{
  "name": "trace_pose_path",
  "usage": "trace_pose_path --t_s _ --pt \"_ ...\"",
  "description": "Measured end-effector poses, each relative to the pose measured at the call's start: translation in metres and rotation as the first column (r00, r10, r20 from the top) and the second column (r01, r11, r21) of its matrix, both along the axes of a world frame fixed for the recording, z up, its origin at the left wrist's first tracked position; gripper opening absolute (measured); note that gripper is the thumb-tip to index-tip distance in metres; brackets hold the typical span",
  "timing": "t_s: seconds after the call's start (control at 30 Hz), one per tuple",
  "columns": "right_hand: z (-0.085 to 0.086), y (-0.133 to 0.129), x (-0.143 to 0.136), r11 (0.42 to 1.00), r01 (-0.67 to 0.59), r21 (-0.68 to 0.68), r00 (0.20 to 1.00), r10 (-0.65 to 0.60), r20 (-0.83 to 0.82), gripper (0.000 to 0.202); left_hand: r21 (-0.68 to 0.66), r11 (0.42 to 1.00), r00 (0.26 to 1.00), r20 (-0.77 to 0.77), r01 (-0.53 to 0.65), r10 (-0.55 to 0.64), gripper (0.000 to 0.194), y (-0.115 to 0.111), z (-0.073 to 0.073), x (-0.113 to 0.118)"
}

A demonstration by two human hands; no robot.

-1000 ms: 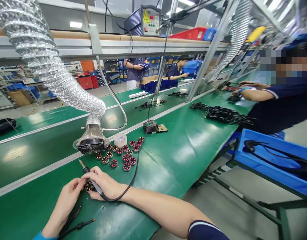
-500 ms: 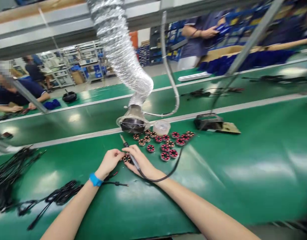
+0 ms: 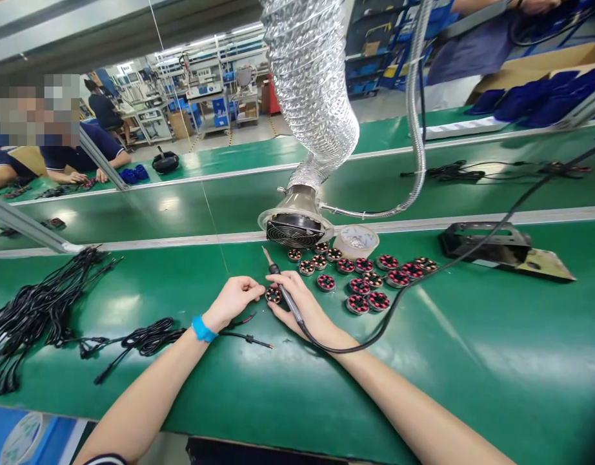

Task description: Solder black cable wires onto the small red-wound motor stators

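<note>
My right hand [image 3: 304, 309] is closed around a soldering iron [image 3: 290, 300], its tip pointing up and away from me. Thumb and fingers of that hand also rest around a small round motor stator [image 3: 273, 295] with copper windings. Just left of the stator, my left hand [image 3: 235, 298] is pinched, fingertips close to its edge. A thin wire [image 3: 211, 213], which looks like solder, runs down from above to this hand; its end between the fingers is hidden. Several more stators [image 3: 359, 286] with red or copper-coloured windings lie to the right.
A fume-extractor fan [image 3: 297, 229] on a foil duct [image 3: 317, 97] hangs behind my hands. Beside it stands a tape roll [image 3: 356, 242]. Black cable bundles [image 3: 50, 297] lie left, a black metal holder [image 3: 491, 245] right. The iron's cord [image 3: 399, 294] crosses the stators. Co-workers are beyond.
The view has shifted, so the bench and hands sit further right and more of the near edge shows. My hands keep nearly the same pose around the stator.
</note>
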State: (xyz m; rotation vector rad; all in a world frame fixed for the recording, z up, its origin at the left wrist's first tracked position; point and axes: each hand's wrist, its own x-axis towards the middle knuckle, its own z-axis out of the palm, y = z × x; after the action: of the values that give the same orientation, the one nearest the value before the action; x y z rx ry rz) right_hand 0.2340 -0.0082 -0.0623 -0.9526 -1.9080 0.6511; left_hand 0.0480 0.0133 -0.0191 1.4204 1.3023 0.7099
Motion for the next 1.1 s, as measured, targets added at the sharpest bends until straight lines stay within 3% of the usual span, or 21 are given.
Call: trace_pose_path --t_s 0.17,0.3,0.5,0.73,0.83,0.97,1.1 --pt "0.001 0.0 0.001 1.0 0.0 -0.004 1.0 0.0 0.001 0.051 0.001 0.999 0.999 0.0 0.05 -0.05 0.042 -0.002 0.0 0.002" --pt "0.002 0.0 0.002 1.0 0.004 0.005 1.0 -0.004 0.015 0.051 -0.049 0.999 0.999 -0.045 -0.016 0.014 0.046 0.002 0.003 0.005" --pt "0.002 -0.001 0.001 1.0 -0.011 0.008 1.0 0.011 0.012 0.051 -0.116 0.993 0.996 -0.088 0.009 -0.019 0.029 0.008 0.006 0.006" --pt "0.0 0.0 0.0 1.0 -0.017 0.007 1.0 0.016 0.008 0.051 -0.148 0.988 0.995 0.092 -0.032 0.046 0.021 0.002 0.007 0.008" --pt "0.0 0.0 0.001 1.0 -0.009 0.006 1.0 0.009 0.007 0.051 -0.119 0.989 0.993 0.079 -0.083 0.092 0.027 -0.001 0.007 0.002" --pt "0.0 -0.001 0.001 1.0 -0.011 0.001 1.0 0.011 -0.005 0.052 -0.065 0.998 0.999 -0.051 0.011 -0.014 0.042 -0.004 0.005 -0.013" --pt "0.001 -0.001 0.002 1.0 -0.019 0.011 1.0 0.019 -0.012 0.051 -0.115 0.984 0.991 0.018 0.137 -0.136 0.041 -0.007 0.0 -0.014"
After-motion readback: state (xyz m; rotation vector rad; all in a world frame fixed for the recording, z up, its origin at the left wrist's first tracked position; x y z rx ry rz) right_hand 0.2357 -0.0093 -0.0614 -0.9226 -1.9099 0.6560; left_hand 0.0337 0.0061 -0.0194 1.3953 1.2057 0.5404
